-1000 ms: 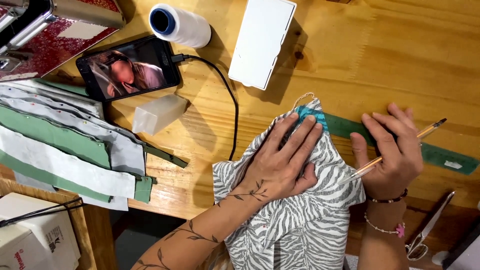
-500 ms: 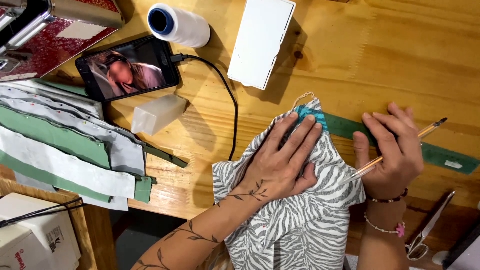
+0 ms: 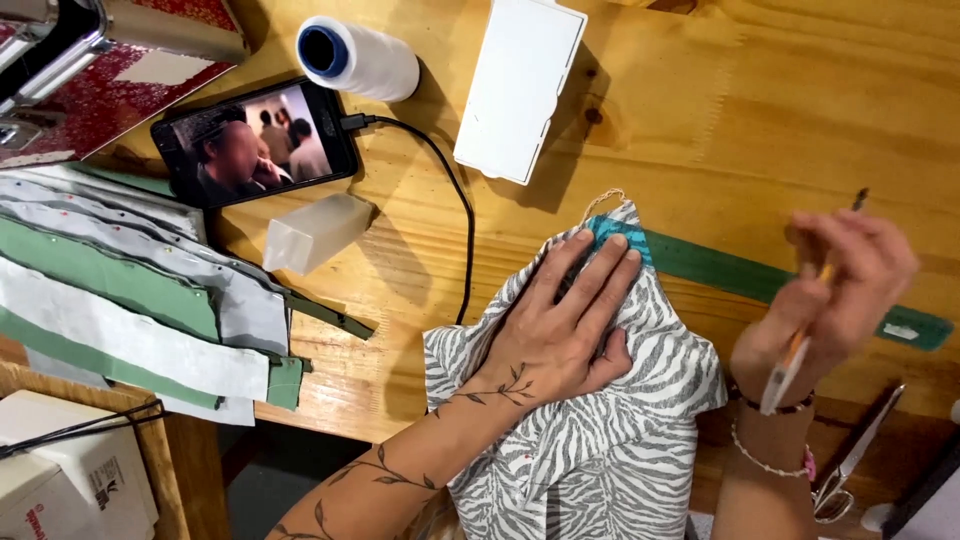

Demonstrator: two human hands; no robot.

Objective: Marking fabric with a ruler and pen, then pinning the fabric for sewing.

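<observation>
Left hand [image 3: 555,335] flat, fingers spread on soft zebra-striped fabric [image 3: 640,400]; right hand [image 3: 835,300] grip pinching slim pencil [image 3: 810,320].

Warm light lay over a knotty pine worktable [image 3: 800,120], a lower wooden ledge [image 3: 190,450] stood at left (dark floor [image 3: 270,490] beneath), surface grain ran crosswise.

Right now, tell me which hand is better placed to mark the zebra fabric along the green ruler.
Right. The right hand already grips the pencil, raised just above the green ruler. The left hand lies flat, pinning the zebra fabric.
</observation>
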